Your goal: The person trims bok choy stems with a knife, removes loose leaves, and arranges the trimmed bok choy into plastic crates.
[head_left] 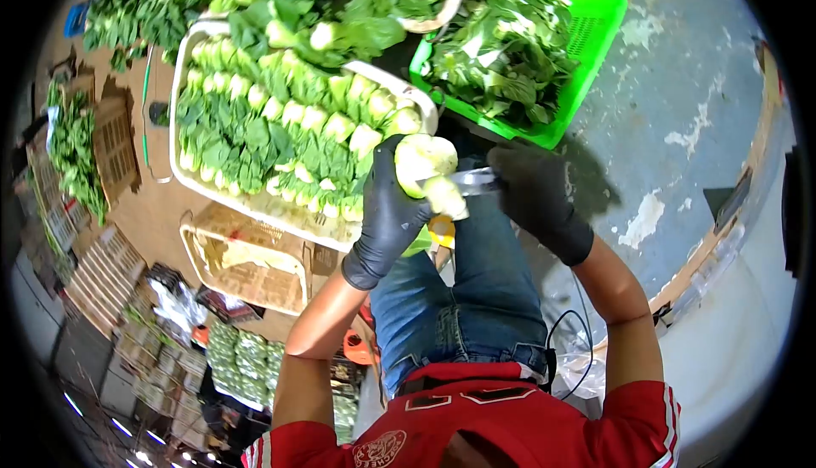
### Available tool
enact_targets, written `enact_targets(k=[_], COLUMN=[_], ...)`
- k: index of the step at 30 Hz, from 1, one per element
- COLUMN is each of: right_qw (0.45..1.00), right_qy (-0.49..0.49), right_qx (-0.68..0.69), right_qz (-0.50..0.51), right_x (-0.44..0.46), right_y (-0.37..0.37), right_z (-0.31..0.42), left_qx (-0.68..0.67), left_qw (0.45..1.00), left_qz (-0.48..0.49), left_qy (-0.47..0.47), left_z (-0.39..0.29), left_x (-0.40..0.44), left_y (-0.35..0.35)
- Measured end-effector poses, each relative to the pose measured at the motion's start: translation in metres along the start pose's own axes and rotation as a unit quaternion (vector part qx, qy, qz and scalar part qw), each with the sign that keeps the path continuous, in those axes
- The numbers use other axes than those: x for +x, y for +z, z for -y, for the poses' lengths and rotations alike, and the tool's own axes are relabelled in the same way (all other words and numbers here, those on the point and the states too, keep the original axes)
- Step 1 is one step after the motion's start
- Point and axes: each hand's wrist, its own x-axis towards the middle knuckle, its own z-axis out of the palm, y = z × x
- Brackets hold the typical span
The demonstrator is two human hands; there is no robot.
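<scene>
My left hand (388, 215), in a black glove, is closed round a bok choy (422, 158) with its pale cut base turned up toward me. In my right hand (537, 194), also black-gloved, is a knife (478, 181). The blade reaches left to the bok choy's base, where a pale piece (446, 196) hangs at its lower side. Fingers of the right hand wrap the knife's handle and hide it. Just left of my left hand stands a white crate (177, 128) packed with rows of bok choy (293, 114).
Loose leaves (510, 64) fill a bright green basket (605, 9) at the upper right. More bok choy (361, 30) lies heaped beyond the white crate. Below that crate is a tan crate (246, 285). Wooden pallets and crates (106, 277) stand at the far left.
</scene>
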Motion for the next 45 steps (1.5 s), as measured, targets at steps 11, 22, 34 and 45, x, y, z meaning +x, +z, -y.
enact_targets(k=[11, 22, 34, 45], right_qw=[0.944, 0.969, 0.996, 0.978], right_qy=[0.317, 0.042, 0.068, 0.159], right_qx=[0.091, 0.223, 0.065, -0.015], right_qz=[0.023, 0.097, 0.009, -0.136], right_x=[-0.055, -0.011, 0.039, 0.008], right_y=[0.077, 0.034, 0.021, 0.003], right_z=[-0.178, -0.100, -0.040, -0.138], left_qx=[0.093, 0.291, -0.121, -0.181], left_qw=[0.993, 0.940, 0.986, 0.924], left_qz=[0.058, 0.152, 0.050, -0.335], left_qy=[0.041, 0.087, -0.100, 0.016], left_z=[-0.032, -0.016, -0.005, -0.012], left_x=[0.032, 0.043, 0.038, 0.187], left_y=[0.063, 0.034, -0.098, -0.441])
